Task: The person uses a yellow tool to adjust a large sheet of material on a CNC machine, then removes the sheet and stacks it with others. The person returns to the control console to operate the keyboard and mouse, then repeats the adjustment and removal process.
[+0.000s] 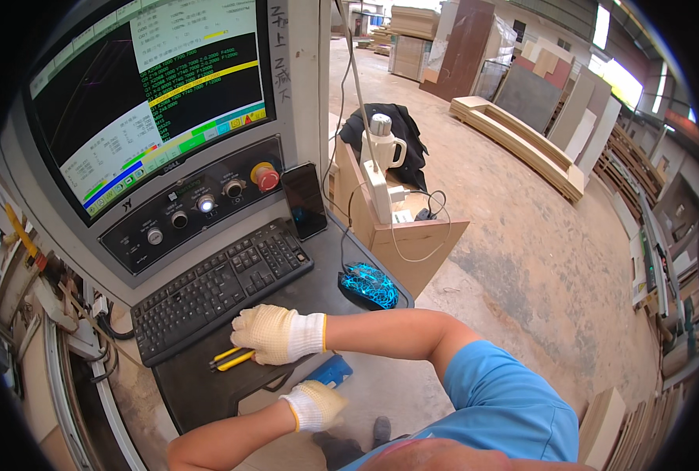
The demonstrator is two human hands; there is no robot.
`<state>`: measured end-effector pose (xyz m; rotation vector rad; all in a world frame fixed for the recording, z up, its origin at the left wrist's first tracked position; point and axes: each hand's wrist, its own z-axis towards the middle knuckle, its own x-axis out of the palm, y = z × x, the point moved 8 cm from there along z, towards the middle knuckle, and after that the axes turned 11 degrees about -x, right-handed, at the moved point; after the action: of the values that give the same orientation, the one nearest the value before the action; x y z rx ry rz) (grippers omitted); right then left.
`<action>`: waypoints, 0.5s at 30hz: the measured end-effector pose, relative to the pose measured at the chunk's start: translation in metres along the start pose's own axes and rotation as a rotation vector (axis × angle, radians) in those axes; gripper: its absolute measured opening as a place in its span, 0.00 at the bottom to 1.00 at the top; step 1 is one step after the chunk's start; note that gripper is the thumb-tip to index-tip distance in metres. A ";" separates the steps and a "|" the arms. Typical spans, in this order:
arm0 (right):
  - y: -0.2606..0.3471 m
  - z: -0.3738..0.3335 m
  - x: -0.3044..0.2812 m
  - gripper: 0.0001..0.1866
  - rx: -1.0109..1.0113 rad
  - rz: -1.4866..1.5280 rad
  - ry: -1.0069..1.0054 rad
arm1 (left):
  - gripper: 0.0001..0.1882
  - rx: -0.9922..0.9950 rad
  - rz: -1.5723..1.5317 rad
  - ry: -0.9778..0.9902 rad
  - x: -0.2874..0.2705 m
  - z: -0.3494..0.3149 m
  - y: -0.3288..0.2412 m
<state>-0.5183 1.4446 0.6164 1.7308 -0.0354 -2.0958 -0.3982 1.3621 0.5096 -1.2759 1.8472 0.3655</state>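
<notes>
My right hand point(275, 335), in a cream knit glove with yellow edging, is over the black desk point(200, 390) just in front of the keyboard point(224, 289). Its fingers are curled over a slim yellow-and-black tool point(234, 359), whose dark ends stick out on the left; its kind is unclear. Nearer to my body, past the desk's front edge, is my gloved left hand point(318, 405). From behind its closed fingers juts a flat blue object point(333, 370), partly hidden. A black mouse point(367, 286) with blue crackle patterning lies on the desk's right side.
The control cabinet has a lit screen point(157, 94), knobs and a red stop button point(266, 178). A phone point(304, 201) leans beside it. Right of the desk, a wooden box point(416, 247) bears a power strip point(378, 192) and a pale jug point(384, 145). Stacked boards point(518, 145) lie farther back.
</notes>
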 end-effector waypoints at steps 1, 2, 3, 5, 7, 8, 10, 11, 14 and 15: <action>0.000 0.000 0.003 0.17 0.007 0.000 0.034 | 0.21 -0.004 0.000 0.014 0.001 0.000 0.000; 0.000 -0.001 0.003 0.17 0.004 0.001 0.022 | 0.21 -0.005 -0.001 0.009 0.001 0.000 0.001; 0.001 -0.001 0.003 0.17 0.001 0.006 0.014 | 0.21 0.000 -0.004 0.003 0.001 0.000 0.000; 0.001 -0.001 0.002 0.17 -0.009 0.015 -0.022 | 0.21 0.009 -0.007 -0.005 0.001 0.000 -0.001; 0.000 -0.001 0.000 0.16 -0.027 0.018 -0.064 | 0.21 0.003 0.000 -0.021 0.000 -0.001 0.000; 0.000 -0.001 -0.001 0.16 -0.027 0.026 -0.084 | 0.21 0.007 0.002 -0.009 0.001 -0.001 -0.001; -0.002 -0.001 -0.002 0.16 -0.023 0.043 -0.110 | 0.21 0.006 0.017 -0.009 0.001 -0.001 -0.001; -0.004 0.000 0.002 0.17 -0.007 0.029 -0.054 | 0.21 0.009 0.015 -0.011 0.001 -0.001 -0.001; -0.003 0.001 0.005 0.17 0.003 -0.005 -0.005 | 0.21 0.010 0.017 -0.025 -0.001 -0.001 0.000; -0.002 0.002 0.002 0.17 0.001 -0.004 -0.023 | 0.21 0.009 0.019 -0.029 -0.001 -0.002 0.000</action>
<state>-0.5209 1.4453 0.6141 1.7080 -0.0392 -2.1194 -0.3987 1.3617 0.5118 -1.2419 1.8355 0.3831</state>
